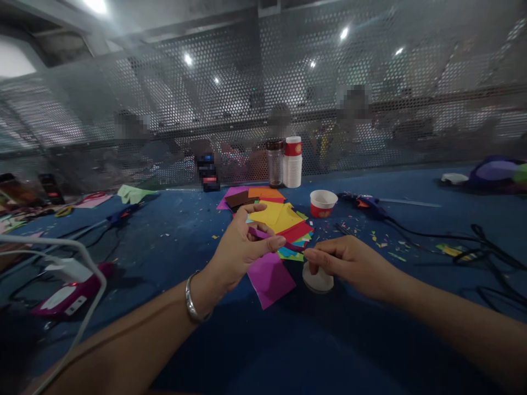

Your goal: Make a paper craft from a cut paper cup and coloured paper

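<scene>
Near the middle of the blue desk, short of its far edge, you had both hands up over the work. Your left hand, with a silver bracelet at the wrist, gripped a narrow purple strip between bent fingers and thumb. The strip was above the near side of a spread of coloured sheets, and its free end pointed toward your right hand. That hand was drawn in, its fingers curled and the thumb close to the index finger, over a round white disc; you cannot tell from this view whether the fingertips held anything small or touched the disc.

Yellow paper topped the spread, with orange, brown, red, green and blue sheets showing around it. A purple sheet lay on the side toward the desk's near edge, just left of the disc. A red and white paper cup stood upright just right of the spread. Close to the far edge, a clear jar with a dark top stood beside a stack of cups, in front of the perforated screen.

Toward the desk's right side lay a blue glue gun, dark cables and scattered scraps. Toward the left were another glue gun, pale green paper and a magenta power strip with a white plug.
</scene>
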A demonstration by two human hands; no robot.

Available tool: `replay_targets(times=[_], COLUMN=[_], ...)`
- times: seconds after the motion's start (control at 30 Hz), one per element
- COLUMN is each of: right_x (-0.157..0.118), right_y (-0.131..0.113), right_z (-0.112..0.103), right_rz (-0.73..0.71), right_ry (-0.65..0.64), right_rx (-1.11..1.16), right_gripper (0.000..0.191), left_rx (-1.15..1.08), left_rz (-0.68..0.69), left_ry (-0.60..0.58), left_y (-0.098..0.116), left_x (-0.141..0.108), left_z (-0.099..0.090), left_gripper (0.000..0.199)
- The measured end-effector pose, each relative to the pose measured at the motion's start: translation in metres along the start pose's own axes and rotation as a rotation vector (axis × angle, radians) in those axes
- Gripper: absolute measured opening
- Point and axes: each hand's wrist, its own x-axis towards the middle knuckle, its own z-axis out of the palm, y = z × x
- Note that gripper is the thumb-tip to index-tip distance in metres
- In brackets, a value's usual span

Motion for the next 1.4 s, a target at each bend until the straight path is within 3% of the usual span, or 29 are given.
replay_targets(times=[0.3, 0.63, 0.77, 1.0, 1.4], right_x=[0.0, -0.001, 0.0, 0.0, -0.001], right_y=[0.0, -0.001, -0.002, 0.002, 0.002], right_z=[0.001, 0.001, 0.001, 0.002, 0.004], right_rz=[-0.024, 0.026, 0.059, 0.116, 0.106], right_ry=[0.003, 0.043, 0.066, 0.065, 0.075], right_rx=[-0.048, 0.008, 0.093, 0.25, 0.34], right_gripper=[0.052, 0.056, 0.058, 0.057, 0.058], left_rx=[-0.058, -0.071, -0.188, -0.29, -0.335], left_rz=[-0.03, -0.019, -0.068, -0.021, -0.031], left_ry=[0.006, -0.034, -0.022, 0.105, 0.088], left_y=[-0.001, -0.006, -0.006, -0.007, -0.01], left_x=[-0.001, 0.0, 0.0, -0.002, -0.01], left_z=[0.002, 0.001, 0.003, 0.007, 0.017], left_gripper=[0.073, 0.029, 0.029, 0.029, 0.025])
